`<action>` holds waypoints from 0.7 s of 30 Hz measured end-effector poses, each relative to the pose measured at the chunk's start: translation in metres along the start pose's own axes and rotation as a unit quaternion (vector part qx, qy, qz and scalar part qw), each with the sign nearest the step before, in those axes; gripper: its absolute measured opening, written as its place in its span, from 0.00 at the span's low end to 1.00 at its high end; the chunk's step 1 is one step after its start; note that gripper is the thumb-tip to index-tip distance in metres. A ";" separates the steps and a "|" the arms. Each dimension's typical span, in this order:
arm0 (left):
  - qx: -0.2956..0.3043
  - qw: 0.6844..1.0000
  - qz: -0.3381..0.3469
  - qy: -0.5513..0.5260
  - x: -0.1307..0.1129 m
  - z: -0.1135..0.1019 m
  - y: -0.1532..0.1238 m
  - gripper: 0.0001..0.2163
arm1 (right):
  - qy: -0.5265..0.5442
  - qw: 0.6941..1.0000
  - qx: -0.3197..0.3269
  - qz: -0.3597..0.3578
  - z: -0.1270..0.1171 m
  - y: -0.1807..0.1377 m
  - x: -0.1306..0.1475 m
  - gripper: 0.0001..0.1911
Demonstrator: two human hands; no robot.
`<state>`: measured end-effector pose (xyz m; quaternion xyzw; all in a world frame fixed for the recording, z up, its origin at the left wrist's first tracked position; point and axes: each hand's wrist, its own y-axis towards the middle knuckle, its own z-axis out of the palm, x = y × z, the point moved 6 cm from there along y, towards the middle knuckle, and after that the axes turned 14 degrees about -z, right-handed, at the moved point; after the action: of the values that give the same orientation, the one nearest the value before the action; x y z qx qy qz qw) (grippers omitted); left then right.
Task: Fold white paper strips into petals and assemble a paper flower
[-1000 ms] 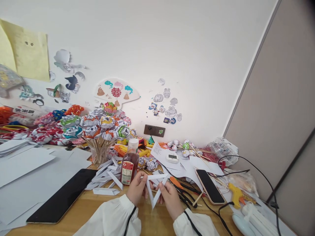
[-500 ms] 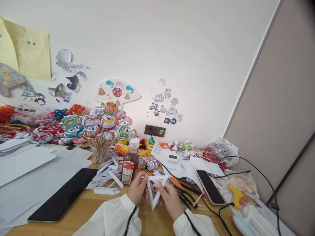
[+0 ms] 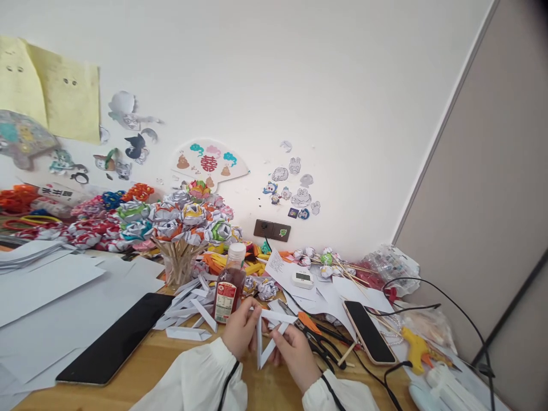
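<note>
Between my two hands are white folded paper strips [image 3: 268, 353] set at angles to each other, their lower ends meeting in a point. My left hand [image 3: 242, 330] is closed on the upper left part of the strips. At the right side, my right hand [image 3: 295, 348] pinches another strip between thumb and fingers. Some fingertips are hidden behind the paper. Beside my left hand stands a bottle of red liquid [image 3: 228, 291] with a white cap. Left of it lies a heap of similar folded paper strips [image 3: 188, 302].
A black tablet [image 3: 115, 339] and white sheets [image 3: 47, 291] lie at the left. Paper flowers [image 3: 192, 214] stand on sticks in a cup. Scissors [image 3: 321, 345], a phone [image 3: 369, 332], a yellow glue gun [image 3: 414, 348] and black cables [image 3: 387, 382] are on the right.
The paper strips between my hands have shifted: the upper right corner has come apart and the V at the bottom is narrower. The camera view has turned slightly left.
</note>
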<state>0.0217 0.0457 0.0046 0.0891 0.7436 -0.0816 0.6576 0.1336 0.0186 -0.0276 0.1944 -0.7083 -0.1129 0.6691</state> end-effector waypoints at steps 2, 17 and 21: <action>-0.010 1.000 0.008 0.023 -0.003 -0.001 -0.002 0.10 | 0.012 1.000 0.000 0.009 0.001 0.000 -0.002 0.18; 0.016 1.000 0.004 0.015 0.002 0.005 0.000 0.10 | 0.027 0.998 -0.040 -0.026 -0.001 0.000 0.005 0.14; 0.029 1.000 0.001 0.004 0.001 0.007 -0.003 0.11 | 0.010 0.998 -0.055 -0.019 -0.002 -0.001 0.010 0.14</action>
<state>0.0279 0.0412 0.0026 0.1096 0.7431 -0.1024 0.6521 0.1355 0.0136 -0.0193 0.1723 -0.6903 -0.1622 0.6837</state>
